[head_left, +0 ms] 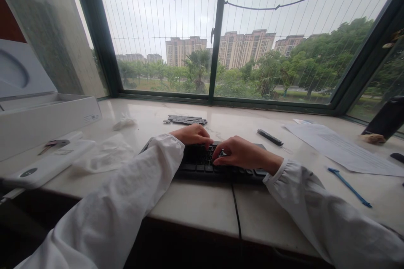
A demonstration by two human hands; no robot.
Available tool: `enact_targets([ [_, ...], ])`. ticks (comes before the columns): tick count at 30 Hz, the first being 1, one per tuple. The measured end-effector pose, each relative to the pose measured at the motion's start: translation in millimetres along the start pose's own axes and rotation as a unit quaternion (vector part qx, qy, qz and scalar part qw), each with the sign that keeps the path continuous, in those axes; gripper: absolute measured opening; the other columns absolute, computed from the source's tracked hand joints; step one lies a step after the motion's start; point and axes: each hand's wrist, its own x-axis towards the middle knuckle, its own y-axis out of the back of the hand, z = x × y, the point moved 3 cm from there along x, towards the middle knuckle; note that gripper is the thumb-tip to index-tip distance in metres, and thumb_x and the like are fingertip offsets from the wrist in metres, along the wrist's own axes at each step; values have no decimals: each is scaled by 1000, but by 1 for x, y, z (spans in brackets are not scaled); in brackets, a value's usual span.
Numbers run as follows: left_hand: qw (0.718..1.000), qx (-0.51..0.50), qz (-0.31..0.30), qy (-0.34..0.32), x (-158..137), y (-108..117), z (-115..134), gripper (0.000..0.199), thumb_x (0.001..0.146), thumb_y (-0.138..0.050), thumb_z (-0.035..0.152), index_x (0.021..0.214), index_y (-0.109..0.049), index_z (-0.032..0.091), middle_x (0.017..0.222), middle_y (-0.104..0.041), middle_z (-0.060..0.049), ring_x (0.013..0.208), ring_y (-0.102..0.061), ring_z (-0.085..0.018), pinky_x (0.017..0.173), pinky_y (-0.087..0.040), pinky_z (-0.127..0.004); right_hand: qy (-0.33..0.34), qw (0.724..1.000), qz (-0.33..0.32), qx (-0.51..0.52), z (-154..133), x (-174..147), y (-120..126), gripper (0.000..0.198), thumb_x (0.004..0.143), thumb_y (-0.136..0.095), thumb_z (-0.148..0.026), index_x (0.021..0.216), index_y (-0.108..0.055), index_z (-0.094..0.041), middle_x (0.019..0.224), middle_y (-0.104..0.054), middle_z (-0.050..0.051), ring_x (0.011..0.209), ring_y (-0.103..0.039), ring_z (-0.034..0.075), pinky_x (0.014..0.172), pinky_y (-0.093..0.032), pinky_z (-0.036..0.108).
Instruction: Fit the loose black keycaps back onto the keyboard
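Note:
A black keyboard (202,168) lies near the front edge of the white counter, with its cable running down over that edge. Over its upper middle rests my left hand (194,134), fingers bent down toward the keys. My right hand (235,151) comes in from the other side, thumb and index finger drawn together at the middle keys. Both hands have closed fingers at the keyboard, close beside each other. Whatever sits between the fingertips is too small or hidden to make out. Behind the keyboard, dark keycaps (186,119) are set out in rows.
At left stand an open white box (63,113), a flat white box (47,162) with keys (53,146) on it, and crumpled tissue (105,153). To the right lie a dark slim object (269,137), paper sheets (334,143) and a blue stick-like tool (350,187). A window (211,101) borders the back.

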Motion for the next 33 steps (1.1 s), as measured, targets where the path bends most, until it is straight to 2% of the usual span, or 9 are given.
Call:
enact_targets([
  [7,1000,20,14,-13,-1,1,2,44,84,-55,53,76,-75,14,50,-39,5,51,-31,-8,50,-22,-24,56,996,4,-72,-8,-3,3,22,85,-65,-38,94,-77,-22,68,-70,1,61,-58,11,62,-38,21],
  [11,1000,22,13,-10,-1,1,3,43,84,-55,51,77,-75,14,52,-43,4,51,-32,-8,50,-23,-24,70,993,23,-89,-11,-3,2,23,86,-64,-39,94,-77,-23,71,-71,3,70,-62,15,65,-38,21],
  [18,1000,21,16,-4,-1,0,3,42,84,-55,50,76,-75,14,54,-50,3,51,-35,-7,51,-24,-23,62,992,36,-105,-7,0,-4,23,86,-65,-42,93,-77,-24,64,-68,2,65,-59,15,63,-37,22],
  [24,1000,19,13,-7,0,0,2,42,84,-56,51,77,-76,14,57,-55,2,52,-38,-7,52,-26,-23,62,992,32,-101,-9,0,-4,18,85,-66,-37,89,-77,-24,63,-68,1,69,-61,15,65,-38,21],
  [33,1000,25,15,-4,-1,1,2,40,84,-56,49,77,-76,15,57,-56,3,52,-40,-7,54,-28,-24,59,990,29,-121,-11,-3,0,19,85,-67,-37,92,-78,-23,66,-69,2,66,-60,14,65,-38,22],
])
